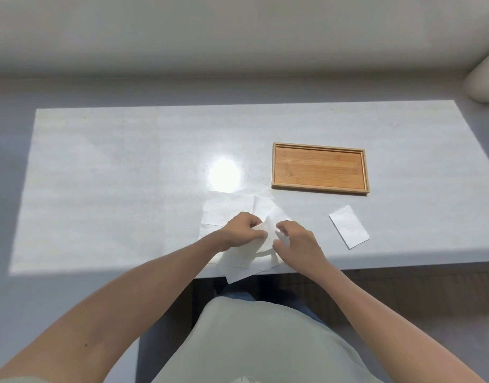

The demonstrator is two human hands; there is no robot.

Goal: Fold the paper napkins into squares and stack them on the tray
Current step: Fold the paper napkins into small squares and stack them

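Several white paper napkins (229, 208) lie unfolded and overlapping on the white table, near its front edge. My left hand (242, 229) and my right hand (296, 241) both pinch the top napkin (269, 228), whose edge is lifted between them. A folded napkin (348, 226) lies alone to the right. The wooden tray (276, 167) sits beyond it with nothing on it.
The table's front edge (403, 265) runs just under my wrists, and one napkin corner (238, 276) hangs over it. A pale rounded object (484, 78) stands at the far right. A bright glare spot (224, 174) lies left of the tray.
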